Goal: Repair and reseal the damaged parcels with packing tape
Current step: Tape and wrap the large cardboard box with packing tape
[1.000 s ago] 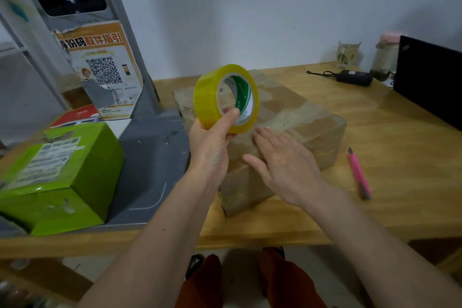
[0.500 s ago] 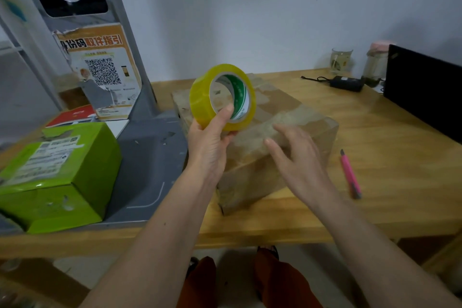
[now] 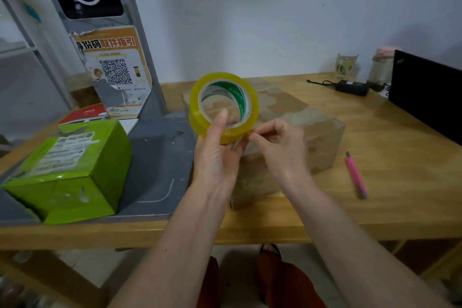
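A yellow roll of packing tape (image 3: pixel 200 117) is held upright above a brown cardboard parcel (image 3: pixel 300 117) on the wooden table (image 3: pixel 400 182). My left hand (image 3: pixel 216 155) grips the roll from below, thumb inside its core. My right hand (image 3: pixel 280 147) has its fingertips pinched at the roll's lower right edge, where the tape end seems to be. The parcel's top shows patches of old clear tape. A green parcel (image 3: pixel 67 172) with a shipping label and small dents sits at the left.
A pink utility knife (image 3: pixel 356 175) lies right of the brown parcel. A grey scanner stand (image 3: pixel 155 157) with a QR poster rises at the back left. A black laptop (image 3: pixel 427 92), a power adapter (image 3: pixel 351 87) and two glass jars (image 3: pixel 346 65) are at the back right.
My right hand has lifted off the brown parcel's top and come to the tape roll, fingertips now pinching at its edge. The left hand still holds the roll in about the same place.
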A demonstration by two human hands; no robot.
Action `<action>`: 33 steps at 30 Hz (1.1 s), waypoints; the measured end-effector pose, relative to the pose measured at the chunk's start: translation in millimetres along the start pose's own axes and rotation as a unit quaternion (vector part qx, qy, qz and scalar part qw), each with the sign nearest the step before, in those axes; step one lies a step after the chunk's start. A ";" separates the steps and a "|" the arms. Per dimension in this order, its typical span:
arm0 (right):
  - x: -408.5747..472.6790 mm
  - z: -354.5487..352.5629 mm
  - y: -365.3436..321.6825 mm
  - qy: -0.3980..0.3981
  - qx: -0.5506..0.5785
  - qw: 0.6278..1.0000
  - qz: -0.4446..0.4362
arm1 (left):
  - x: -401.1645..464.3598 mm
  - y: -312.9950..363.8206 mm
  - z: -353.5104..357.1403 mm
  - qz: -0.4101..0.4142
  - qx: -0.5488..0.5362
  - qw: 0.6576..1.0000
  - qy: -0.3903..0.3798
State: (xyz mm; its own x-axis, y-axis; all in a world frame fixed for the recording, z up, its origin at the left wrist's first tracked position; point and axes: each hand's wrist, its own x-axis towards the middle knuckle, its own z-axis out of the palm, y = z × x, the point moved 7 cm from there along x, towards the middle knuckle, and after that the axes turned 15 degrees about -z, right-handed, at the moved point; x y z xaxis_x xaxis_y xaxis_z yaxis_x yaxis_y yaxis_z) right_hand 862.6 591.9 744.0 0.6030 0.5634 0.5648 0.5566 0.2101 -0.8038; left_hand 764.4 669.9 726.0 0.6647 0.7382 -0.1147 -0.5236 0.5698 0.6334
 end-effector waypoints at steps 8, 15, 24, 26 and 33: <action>-4.3 -3.6 -27.3 -0.025 -0.073 0.992 -0.100 | -14.4 3.0 11.3 -0.023 -0.056 0.998 -0.026; 6.8 -15.6 -24.9 -0.017 0.037 0.997 -0.058 | -18.9 8.0 20.2 0.010 0.055 0.997 -0.055; 7.8 -14.1 -40.3 -0.091 0.083 0.992 -0.039 | -21.0 12.3 20.7 0.019 0.080 0.996 0.017; 8.6 -13.5 -44.6 -0.097 0.060 0.992 -0.054 | -20.8 14.7 19.5 0.026 0.100 0.994 0.040; 6.9 -11.6 -49.9 -0.101 -0.073 0.985 -0.117 | -25.9 15.4 16.5 0.050 0.142 0.983 0.106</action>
State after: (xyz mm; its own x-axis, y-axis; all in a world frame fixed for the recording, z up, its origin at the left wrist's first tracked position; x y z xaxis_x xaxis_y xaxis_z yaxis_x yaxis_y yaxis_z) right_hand 845.6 576.0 790.2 0.3298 0.6639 0.6712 0.7519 0.2452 -0.6120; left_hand 747.9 653.6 751.3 0.4757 0.8611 -0.1795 -0.3906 0.3897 0.8340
